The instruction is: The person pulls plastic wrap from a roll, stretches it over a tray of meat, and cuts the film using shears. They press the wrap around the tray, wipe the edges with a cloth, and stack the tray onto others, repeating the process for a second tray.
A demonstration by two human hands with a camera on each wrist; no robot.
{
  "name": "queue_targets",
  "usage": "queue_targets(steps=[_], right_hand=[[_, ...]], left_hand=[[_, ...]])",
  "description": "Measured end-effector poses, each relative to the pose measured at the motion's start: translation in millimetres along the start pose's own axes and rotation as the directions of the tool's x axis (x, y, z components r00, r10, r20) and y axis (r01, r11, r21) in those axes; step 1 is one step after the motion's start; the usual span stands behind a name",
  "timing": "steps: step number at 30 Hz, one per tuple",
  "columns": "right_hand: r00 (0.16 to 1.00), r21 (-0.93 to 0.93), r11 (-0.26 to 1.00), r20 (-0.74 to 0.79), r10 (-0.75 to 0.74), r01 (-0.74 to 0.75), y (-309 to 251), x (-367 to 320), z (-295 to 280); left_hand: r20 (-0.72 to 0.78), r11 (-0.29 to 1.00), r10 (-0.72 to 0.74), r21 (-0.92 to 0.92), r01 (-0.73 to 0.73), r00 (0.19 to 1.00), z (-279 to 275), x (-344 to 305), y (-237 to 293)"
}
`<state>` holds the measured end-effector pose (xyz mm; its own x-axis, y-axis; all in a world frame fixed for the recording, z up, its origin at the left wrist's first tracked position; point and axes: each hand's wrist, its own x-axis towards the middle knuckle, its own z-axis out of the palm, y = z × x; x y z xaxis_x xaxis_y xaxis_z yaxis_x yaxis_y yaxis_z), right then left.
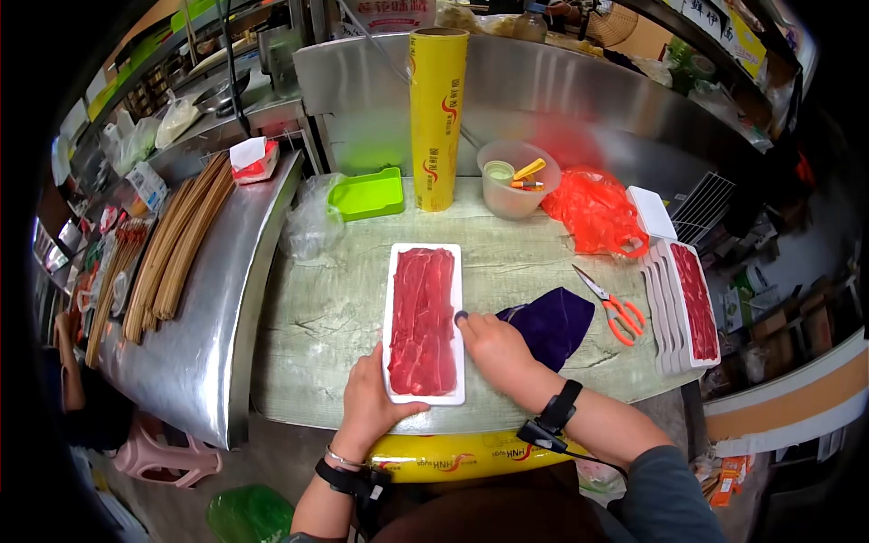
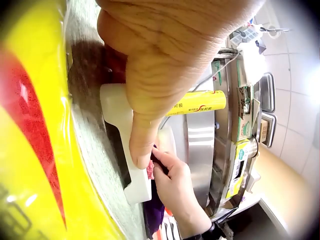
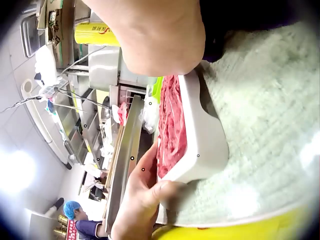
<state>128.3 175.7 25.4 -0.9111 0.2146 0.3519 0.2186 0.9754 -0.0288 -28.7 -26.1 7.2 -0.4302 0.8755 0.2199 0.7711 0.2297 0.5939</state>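
Note:
A white tray (image 1: 459,398) of sliced red meat (image 1: 423,321) lies lengthwise on the table in the head view. My left hand (image 1: 369,398) grips its near left corner, the thumb along the front rim, as the left wrist view shows too. At the tray's right edge, my right hand (image 1: 496,348) pinches a dark purple cloth (image 1: 552,330). A bit of the cloth pokes out at the fingertips beside the rim, and the rest spreads on the table behind the hand. In the right wrist view, the tray's side wall (image 3: 205,145) shows below the meat.
Orange-handled scissors (image 1: 615,308) lie right of the cloth. Beyond them stand stacked white trays (image 1: 665,312), the outer one holding meat. A yellow film roll (image 1: 437,127), green tray (image 1: 369,193), plastic tub (image 1: 514,195) and red bag (image 1: 593,208) line the back. Another yellow roll (image 1: 471,455) runs along the front edge.

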Motion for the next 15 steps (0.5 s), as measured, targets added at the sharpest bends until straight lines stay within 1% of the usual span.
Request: queue_targets(steps=[6,7,11,15], right_hand=[[1.000,0.100,0.995,0.005,0.006,-0.006,-38,-33,-26],[0.999,0.109,0.994,0.039,0.004,-0.008,-44,-40,-30],[0.995,0.103,0.995,0.095,0.005,-0.015,-67,-67,-38],[0.996,0.057,0.998,0.080,0.025,-0.030,-72,-66,-39]], left_hand=[[-0.027,1.000,0.014,-0.018,-0.014,1.000,3,-1,-4],[-0.023,1.000,0.004,-0.017,-0.005,1.000,3,-1,-3],[-0.021,1.000,-0.013,-0.013,0.013,1.000,1,-1,0],[-0.015,0.999,-0.015,-0.038,0.015,1.000,0,0,-1]])
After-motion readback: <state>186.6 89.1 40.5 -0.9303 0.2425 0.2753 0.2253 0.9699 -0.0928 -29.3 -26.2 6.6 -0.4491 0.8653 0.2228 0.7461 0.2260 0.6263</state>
